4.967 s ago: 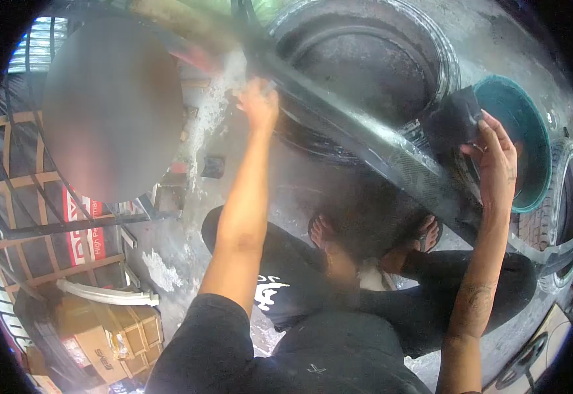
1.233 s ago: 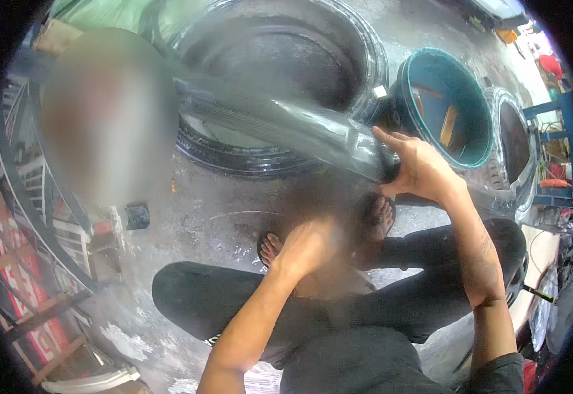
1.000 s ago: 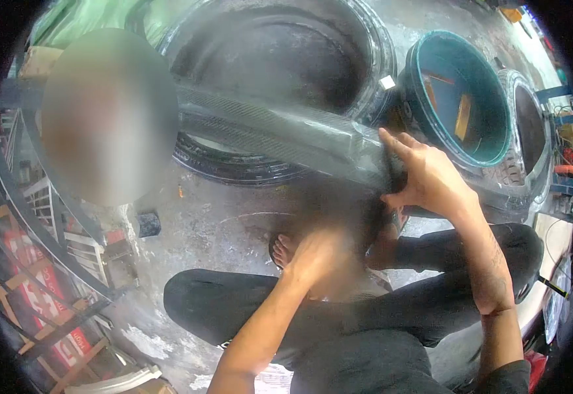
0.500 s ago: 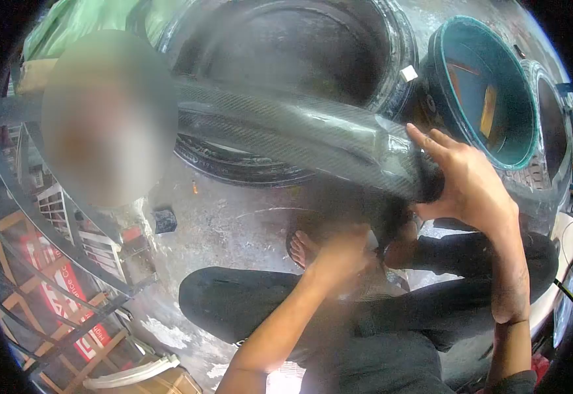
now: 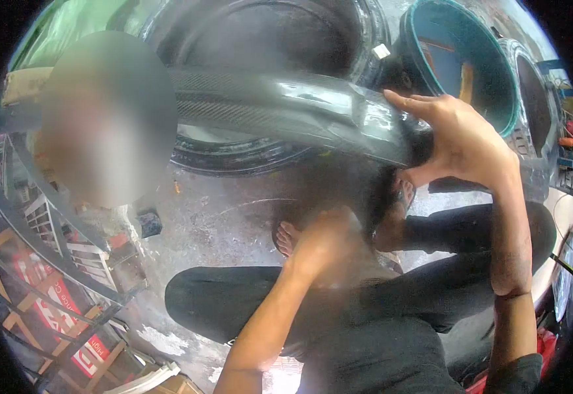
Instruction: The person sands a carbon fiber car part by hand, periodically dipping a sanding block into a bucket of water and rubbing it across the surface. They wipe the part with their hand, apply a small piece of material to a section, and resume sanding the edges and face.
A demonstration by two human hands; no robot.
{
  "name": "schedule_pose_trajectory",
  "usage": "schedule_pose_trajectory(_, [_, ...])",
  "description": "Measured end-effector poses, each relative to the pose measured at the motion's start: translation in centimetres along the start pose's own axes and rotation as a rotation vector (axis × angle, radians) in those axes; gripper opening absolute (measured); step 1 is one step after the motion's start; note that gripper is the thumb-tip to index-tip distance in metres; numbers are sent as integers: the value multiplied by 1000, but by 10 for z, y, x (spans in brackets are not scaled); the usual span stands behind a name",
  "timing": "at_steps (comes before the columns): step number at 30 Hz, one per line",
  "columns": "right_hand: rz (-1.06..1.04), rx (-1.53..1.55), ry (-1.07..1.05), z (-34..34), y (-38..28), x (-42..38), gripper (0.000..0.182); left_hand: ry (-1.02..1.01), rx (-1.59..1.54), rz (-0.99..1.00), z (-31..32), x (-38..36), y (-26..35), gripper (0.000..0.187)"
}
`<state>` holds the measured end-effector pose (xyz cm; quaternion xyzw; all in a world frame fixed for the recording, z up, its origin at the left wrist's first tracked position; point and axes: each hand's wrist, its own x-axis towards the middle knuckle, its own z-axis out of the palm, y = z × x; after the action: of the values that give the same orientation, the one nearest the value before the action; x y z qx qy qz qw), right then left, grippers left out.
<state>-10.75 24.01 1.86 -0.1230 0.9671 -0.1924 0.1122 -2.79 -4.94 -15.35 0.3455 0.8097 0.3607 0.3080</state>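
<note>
My right hand is closed round the near right end of a long, glossy black carbon-fibre part, fingers over the top edge and thumb beneath. The part slants slightly across the view, and a blurred patch covers its far left end. Below it, over my lap, my left hand is smeared by motion, so I cannot tell what its fingers do. That hand is apart from the carbon-fibre part in this view. Behind the part lies a large black tyre.
A teal tub holding a wooden piece stands at the upper right, with another tyre beside it. A small white block sits on the large tyre's rim. On the left are a dark metal frame and red-and-white boxes.
The right end of the carbon-fibre part and my right hand have risen slightly in view. The whole scene has shifted a little left and up. My left hand stays blurred over my lap.
</note>
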Motion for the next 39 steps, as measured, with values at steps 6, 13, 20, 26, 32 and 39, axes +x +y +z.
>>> schedule_pose_trajectory(6, [-31, -34, -1, 0, 2, -1, 97, -22, 24, -34, 0, 3, -2, 44])
schedule_pose_trajectory(13, [-14, 17, -25, -3, 3, -1, 95, -11, 54, -62, -5, 2, 3, 46])
schedule_pose_trajectory(20, [-52, -22, 16, -2, 4, -2, 96, -36, 57, -90, -3, 1, 0, 47])
schedule_pose_trajectory(26, [-38, 16, -19, -2, 8, -2, 100, -52, 43, -113, -11, 4, 9, 45])
schedule_pose_trajectory(32, [53, -25, -54, 12, -7, 0, 109, 85, 80, 2, -2, -3, -1, 42])
schedule_pose_trajectory(39, [140, -201, -30, 78, -5, -5, 124, 115, -38, -19, -7, 0, 14, 47])
